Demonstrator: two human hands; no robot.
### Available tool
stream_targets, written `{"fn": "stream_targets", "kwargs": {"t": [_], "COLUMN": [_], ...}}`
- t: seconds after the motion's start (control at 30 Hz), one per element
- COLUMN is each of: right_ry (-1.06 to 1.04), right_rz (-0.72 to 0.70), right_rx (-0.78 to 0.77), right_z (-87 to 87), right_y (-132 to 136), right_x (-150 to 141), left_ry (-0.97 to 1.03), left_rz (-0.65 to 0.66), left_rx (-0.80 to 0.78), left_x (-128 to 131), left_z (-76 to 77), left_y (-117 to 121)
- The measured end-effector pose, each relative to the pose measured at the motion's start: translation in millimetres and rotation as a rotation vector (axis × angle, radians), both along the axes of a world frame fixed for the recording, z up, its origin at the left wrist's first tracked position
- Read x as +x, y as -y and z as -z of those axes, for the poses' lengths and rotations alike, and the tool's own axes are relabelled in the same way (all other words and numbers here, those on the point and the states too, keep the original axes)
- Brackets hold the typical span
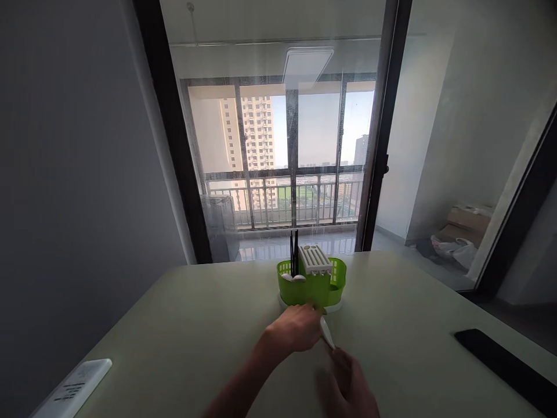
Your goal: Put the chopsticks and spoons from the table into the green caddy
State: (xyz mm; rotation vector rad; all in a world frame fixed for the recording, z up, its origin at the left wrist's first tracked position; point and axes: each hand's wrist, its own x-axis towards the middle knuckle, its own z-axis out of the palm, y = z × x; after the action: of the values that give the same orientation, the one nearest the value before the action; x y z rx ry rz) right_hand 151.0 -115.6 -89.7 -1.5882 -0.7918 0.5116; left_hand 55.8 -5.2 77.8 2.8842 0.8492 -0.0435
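Note:
Over the table, in front of a green utensil holder, my left hand [298,326] is closed on the upper end of a slim white knife-like piece [327,332]. A bit of green shows just past its fingers. My right hand [351,380] is closed at the lower end of the same piece, nearer to me. Both hands partly cover it, and its exact kind is unclear. Right behind my left hand stands the green holder [311,287] on its white base. It carries black chopsticks [294,255], white spoons [298,278] and a white slotted top [315,259].
The pale table [209,319] reaches to a glass sliding door. At the right edge lies a long black object [500,363]. A white flat case or strip [76,386] is at the near left. Beyond the door, a cardboard box [470,217] and a plastic bag [456,249] sit on the floor.

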Motion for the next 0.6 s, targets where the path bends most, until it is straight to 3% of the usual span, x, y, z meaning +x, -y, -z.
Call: {"fn": "stream_targets", "kwargs": {"t": [0.07,0.17,0.4,0.6], "right_ry": [-0.009,0.0,0.046,0.083], "right_rz": [-0.022,-0.04,-0.042,-0.059], "right_rx": [0.007,-0.004,-0.056,-0.042], "right_z": [-4.6,-12.5,-27.5,-22.7], "right_y": [1.8,5.2,10.7,10.9], "right_x": [-1.7,-3.0,-5.1,-2.9], "left_ry": [-0.003,-0.052,-0.174,-0.176], "left_rz": [0.031,0.052,-0.004,0.006], "left_rx": [0.004,0.002,-0.026,-0.105], "left_x": [8.1,14.1,14.0,4.1], "left_z": [17.0,29.9,32.5,38.6], "left_y": [-0.1,-0.3,-11.1,-23.5]}}
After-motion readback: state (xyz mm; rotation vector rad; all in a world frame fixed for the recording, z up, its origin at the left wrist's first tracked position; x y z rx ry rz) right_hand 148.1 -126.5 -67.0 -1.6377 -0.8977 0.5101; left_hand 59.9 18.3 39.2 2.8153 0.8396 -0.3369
